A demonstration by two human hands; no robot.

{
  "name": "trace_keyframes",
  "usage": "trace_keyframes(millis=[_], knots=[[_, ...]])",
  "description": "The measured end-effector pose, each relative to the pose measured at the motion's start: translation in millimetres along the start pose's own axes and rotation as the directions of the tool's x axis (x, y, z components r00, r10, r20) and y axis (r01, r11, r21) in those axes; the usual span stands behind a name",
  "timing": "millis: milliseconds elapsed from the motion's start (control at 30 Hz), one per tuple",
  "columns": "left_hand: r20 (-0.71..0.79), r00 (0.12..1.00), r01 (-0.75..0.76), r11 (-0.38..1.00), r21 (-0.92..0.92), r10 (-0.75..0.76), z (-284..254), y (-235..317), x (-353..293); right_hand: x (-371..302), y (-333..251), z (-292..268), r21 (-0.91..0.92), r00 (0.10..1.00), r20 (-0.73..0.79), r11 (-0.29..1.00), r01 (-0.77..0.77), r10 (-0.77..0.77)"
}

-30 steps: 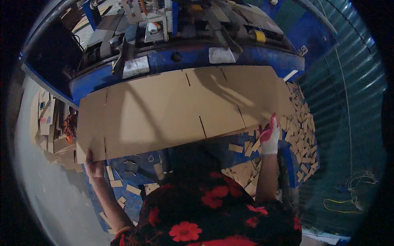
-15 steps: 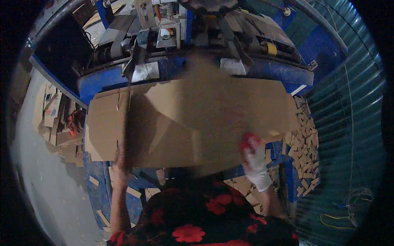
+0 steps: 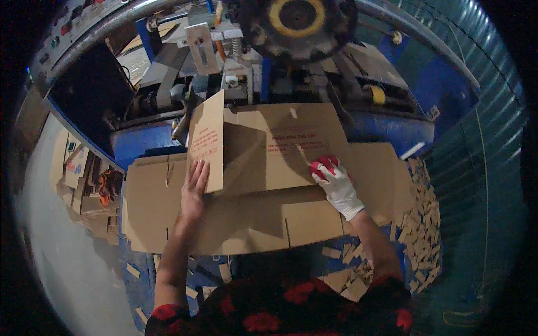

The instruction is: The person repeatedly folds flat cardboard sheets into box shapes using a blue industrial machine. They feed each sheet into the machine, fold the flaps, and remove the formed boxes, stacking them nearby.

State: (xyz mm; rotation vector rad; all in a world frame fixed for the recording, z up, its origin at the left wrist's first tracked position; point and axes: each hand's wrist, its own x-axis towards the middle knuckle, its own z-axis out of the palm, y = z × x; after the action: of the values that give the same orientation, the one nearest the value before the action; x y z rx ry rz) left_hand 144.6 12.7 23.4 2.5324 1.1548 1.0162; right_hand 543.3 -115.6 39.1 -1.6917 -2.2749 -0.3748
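Observation:
A folded cardboard box blank (image 3: 252, 161) with red print lies under the machine's front parts. Its left panel (image 3: 208, 131) is tilted up. My bare left hand (image 3: 196, 185) lies with outstretched fingers against the lower part of that panel; its thumb is hidden. My right hand (image 3: 334, 182), in a white glove with red fingertips, has its fingers curled at the blank's near right edge. Beneath the blank is a wider stack of flat cardboard sheets (image 3: 148, 207), with slots cut in the near edge.
A blue machine (image 3: 392, 129) with rollers, belts and a large dark wheel (image 3: 297, 19) stands ahead. Cardboard scraps (image 3: 420, 224) are heaped at the right, beside a corrugated wall (image 3: 476, 168). More cardboard pieces (image 3: 78, 168) lie on the left.
Both hands have moved forward, toward the machine. The blurred blank has gone forward with them, and its left panel now stands tilted up. The view has shifted slightly.

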Motion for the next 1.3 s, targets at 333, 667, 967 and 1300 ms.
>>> trace_keyframes(millis=[333,667,967,1300], knots=[[-0.171,0.962,0.251,0.938,0.239,-0.214,76,-80,191,177,83,49,-0.325,0.984,0.092,0.938,-0.118,0.155],[-0.323,0.826,0.563,0.645,0.517,-0.462,-64,-77,-88,-37,60,-18,-0.063,0.774,-0.099,0.773,-0.632,0.625],[-0.131,0.513,0.735,0.355,0.578,-0.848,-145,-54,-203,-219,-7,-64,-0.374,0.565,-0.038,0.513,-0.773,0.824],[-0.242,0.660,0.722,0.512,0.465,-0.711,-181,6,-144,-277,7,-57,0.894,-0.023,0.355,-0.346,-0.286,0.935]])
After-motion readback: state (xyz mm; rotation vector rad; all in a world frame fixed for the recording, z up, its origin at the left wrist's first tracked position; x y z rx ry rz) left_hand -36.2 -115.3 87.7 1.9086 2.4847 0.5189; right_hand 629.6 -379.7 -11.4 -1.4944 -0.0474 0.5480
